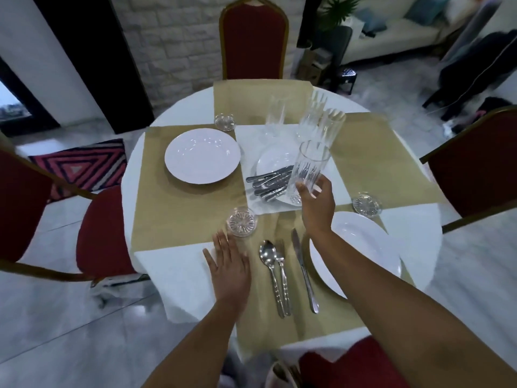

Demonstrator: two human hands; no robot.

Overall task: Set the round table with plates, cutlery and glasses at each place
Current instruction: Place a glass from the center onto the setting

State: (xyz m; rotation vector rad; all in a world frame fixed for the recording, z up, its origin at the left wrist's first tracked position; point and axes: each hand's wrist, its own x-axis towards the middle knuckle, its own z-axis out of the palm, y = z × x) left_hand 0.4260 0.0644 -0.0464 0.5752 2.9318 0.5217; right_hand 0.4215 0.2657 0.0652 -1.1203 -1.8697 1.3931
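I see an empty left plate (202, 155) toward the table's (173, 275) left edge. My left hand (229, 264) lies flat and released by the near edge, just beside a short glass (242, 222). The centre plate (272, 161) holds piled cutlery (270, 182). At its right rim, my right hand (317, 203) grasps an upright tall glass (309, 169).

Left hand (229, 261) and right hand (317, 208) bare, forearms bare to frame edge, short fingernails, clothing hidden

Nearest, a spoon (267, 252), fork (284, 275) and knife (303, 273) lie left of a plate (361, 247). In the middle of the desk (179, 275), spare cutlery (270, 182) rests on a second plate (272, 159), glasses (275, 116) standing behind it; a third plate (202, 155) lies farther left.
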